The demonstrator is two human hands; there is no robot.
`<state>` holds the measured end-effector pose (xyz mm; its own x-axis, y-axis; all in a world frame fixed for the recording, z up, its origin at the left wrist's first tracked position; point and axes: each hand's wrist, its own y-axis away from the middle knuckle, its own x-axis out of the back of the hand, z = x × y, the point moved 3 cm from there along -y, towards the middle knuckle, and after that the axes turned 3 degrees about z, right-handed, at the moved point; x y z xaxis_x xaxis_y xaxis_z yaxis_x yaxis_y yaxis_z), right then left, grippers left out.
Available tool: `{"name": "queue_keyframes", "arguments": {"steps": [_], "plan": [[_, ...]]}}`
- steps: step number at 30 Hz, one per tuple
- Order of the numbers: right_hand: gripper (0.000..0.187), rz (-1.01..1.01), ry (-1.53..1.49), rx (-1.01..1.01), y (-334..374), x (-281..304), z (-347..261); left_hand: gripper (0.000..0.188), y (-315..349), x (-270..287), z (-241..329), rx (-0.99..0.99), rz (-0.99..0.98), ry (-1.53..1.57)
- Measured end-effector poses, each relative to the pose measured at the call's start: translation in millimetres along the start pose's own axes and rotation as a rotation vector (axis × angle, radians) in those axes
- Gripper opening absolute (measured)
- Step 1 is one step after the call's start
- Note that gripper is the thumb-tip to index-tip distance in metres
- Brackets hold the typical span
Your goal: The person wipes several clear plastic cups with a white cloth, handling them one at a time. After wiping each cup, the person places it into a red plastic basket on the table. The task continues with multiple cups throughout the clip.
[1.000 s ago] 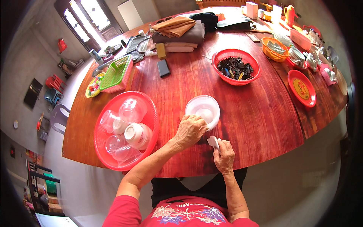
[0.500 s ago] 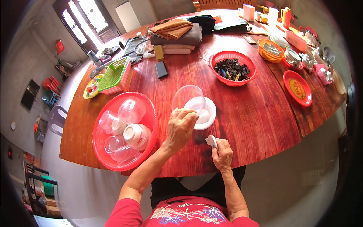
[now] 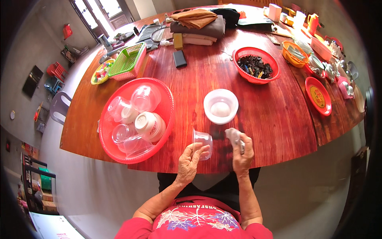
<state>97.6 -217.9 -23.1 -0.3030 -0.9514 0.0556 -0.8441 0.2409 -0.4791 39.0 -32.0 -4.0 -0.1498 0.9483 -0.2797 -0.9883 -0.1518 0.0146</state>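
My left hand [image 3: 190, 161] is closed on a clear plastic bowl [image 3: 203, 138], which is tilted on its side near the table's front edge. My right hand [image 3: 243, 156] grips a crumpled whitish cloth [image 3: 234, 136], a short gap to the right of the plastic bowl. Just beyond both hands stands a white bowl [image 3: 208, 106], with a rounded white shape inside it. At my left a large red plastic basket [image 3: 104, 133] holds several clear plastic bowls [image 3: 146, 98] and white cups or bowls [image 3: 148, 124], some of them upside down.
A red basket [image 3: 277, 67] of dark small pieces sits farther right. Behind the large basket stands a green and pink basket [image 3: 129, 61]. Folded cloths [image 3: 197, 28] and a dark flat box [image 3: 180, 59] lie toward the back; a red oval tray [image 3: 318, 95] lies at the right.
My left hand has drawn the clear bowl from over the white bowl back toward me and turned it sideways. My right hand has lifted the cloth slightly. The head view has shifted.
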Motion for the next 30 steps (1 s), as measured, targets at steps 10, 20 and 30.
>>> {"name": "queue_keyframes", "arguments": {"steps": [10, 20, 30], "plan": [[0.03, -0.278, 0.279, 0.411, 33, -47, -72, 0.04, 17, 14, -11, 0.063, -0.206, -0.077], [0.029, -0.466, 0.274, 0.27, 4, -52, -63, 0.045, 19, 8, -11, 0.07, -0.178, -0.053], [0.038, -0.476, 0.306, 0.452, 32, -41, -82, 0.048, 33, 24, -12, 0.259, -0.327, -0.071]]}}
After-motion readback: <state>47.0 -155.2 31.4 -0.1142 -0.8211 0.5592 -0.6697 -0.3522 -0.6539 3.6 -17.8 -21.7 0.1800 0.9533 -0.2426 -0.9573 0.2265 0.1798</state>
